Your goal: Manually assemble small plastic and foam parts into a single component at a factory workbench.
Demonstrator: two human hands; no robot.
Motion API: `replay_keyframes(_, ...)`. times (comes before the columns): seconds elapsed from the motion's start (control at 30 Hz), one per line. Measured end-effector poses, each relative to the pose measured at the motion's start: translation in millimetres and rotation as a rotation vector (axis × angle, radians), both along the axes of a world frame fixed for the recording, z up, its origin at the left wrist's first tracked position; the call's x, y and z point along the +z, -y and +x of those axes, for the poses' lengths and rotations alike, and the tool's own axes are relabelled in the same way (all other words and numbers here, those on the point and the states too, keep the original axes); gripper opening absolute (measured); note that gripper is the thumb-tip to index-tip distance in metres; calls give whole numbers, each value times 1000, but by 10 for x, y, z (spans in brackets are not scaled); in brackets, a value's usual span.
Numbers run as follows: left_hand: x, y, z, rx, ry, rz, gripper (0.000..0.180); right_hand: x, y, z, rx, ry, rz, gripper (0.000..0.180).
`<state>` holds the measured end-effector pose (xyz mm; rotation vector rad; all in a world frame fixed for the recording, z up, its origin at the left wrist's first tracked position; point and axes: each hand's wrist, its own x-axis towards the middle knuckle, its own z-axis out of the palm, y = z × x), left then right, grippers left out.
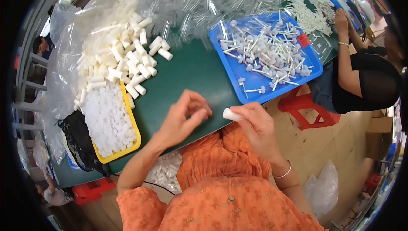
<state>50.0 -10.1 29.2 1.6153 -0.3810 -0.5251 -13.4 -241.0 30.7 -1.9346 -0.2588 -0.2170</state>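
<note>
Over the near edge of the green table, my right hand (pixel 256 122) pinches a white cylinder (pixel 231 114) between thumb and fingers. The cylinder's rounded end points toward my left hand. A short way to the left, my left hand (pixel 182 118) is raised with bent fingers and the thumb apart from them. Nothing shows in it, and its fingertips are slightly blurred. Beyond it lies a loose heap of cream-white cylinders (pixel 138 63). A yellow tray (pixel 137 144) full of small white plastic pieces (pixel 108 118) stands on the left.
A blue tray (pixel 239 87) holds many thin white stems with translucent caps. Clear plastic tubes (pixel 199 3) pile up at the back. Left of the yellow tray lies a black mesh bag (pixel 80 139). A co-worker (pixel 361 73) sits at the right near a red stool (pixel 308 110).
</note>
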Motion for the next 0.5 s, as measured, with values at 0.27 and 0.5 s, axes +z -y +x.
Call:
replay_keyframes(0.27, -55, -106, -466, -66, 18, 46, 33, -70, -93, 0, 195, 23, -87, 25)
replay_keyframes(0.5, 65, -149, -467, -135, 92, 242, 32, -71, -139, -60, 221, 14, -112, 27)
